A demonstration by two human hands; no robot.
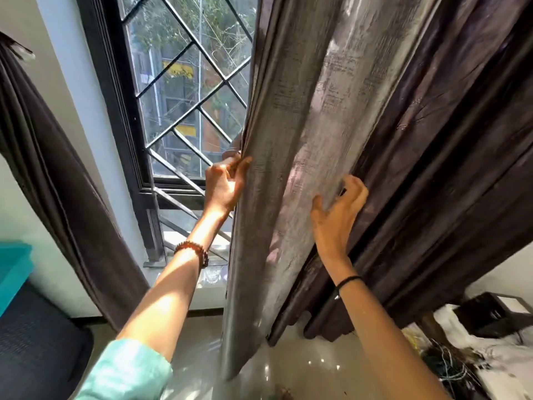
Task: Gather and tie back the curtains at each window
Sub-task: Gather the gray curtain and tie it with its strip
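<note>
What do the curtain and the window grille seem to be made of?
Curtain: woven fabric, dark brown with a slight sheen. It hangs in soft folds, and the paler side shows a thread texture in the sun. Grille: probably metal, painted dark, with thin, straight, rigid bars crossing in diamonds.
</note>
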